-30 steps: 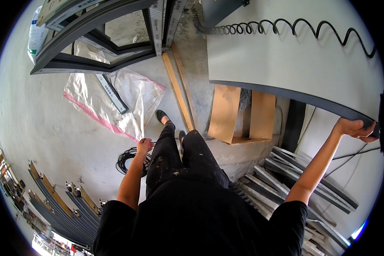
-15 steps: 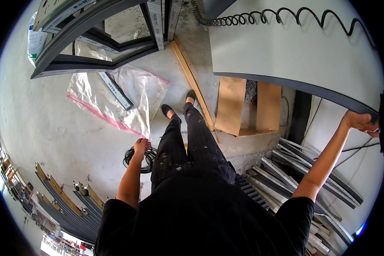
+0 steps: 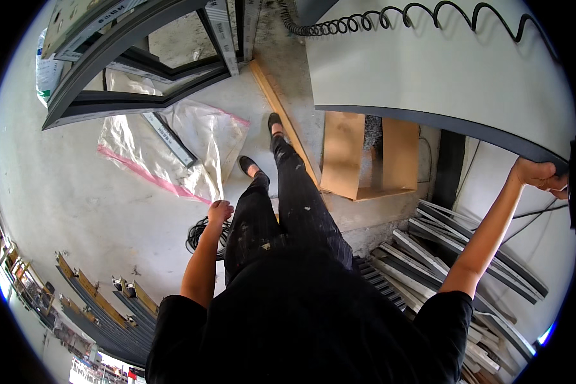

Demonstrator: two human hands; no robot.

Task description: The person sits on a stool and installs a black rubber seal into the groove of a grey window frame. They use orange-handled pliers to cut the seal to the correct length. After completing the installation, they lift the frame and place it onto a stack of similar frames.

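Observation:
My right hand (image 3: 541, 176) grips the dark edge of a large white tabletop-like panel (image 3: 416, 70) at the upper right, fingers wrapped round it near the corner. The panel's underside is hidden. My left hand (image 3: 220, 212) hangs beside my left thigh, fingers loosely curled, with nothing visible in them. Below it in the picture a coil of black cable (image 3: 200, 234) lies on the floor, partly covered by my forearm. Just beyond that hand is the corner of a clear plastic sheet (image 3: 131, 144) with a pink edge, and a strip of profile (image 3: 169, 139) lies on the sheet.
Dark grey window frames (image 3: 121, 105) stand at the upper left. A wooden bar (image 3: 281, 115) lies by my feet. An open cardboard box (image 3: 342, 153) sits under the panel, with piled profile offcuts (image 3: 422, 253) at right. A coiled black hose (image 3: 381, 18) crosses above; long profiles (image 3: 102, 307) stand lower left.
My feet have shifted, the right one forward along the wooden bar. My left hand has swung slightly forward and to the right. My right hand keeps its hold on the panel edge.

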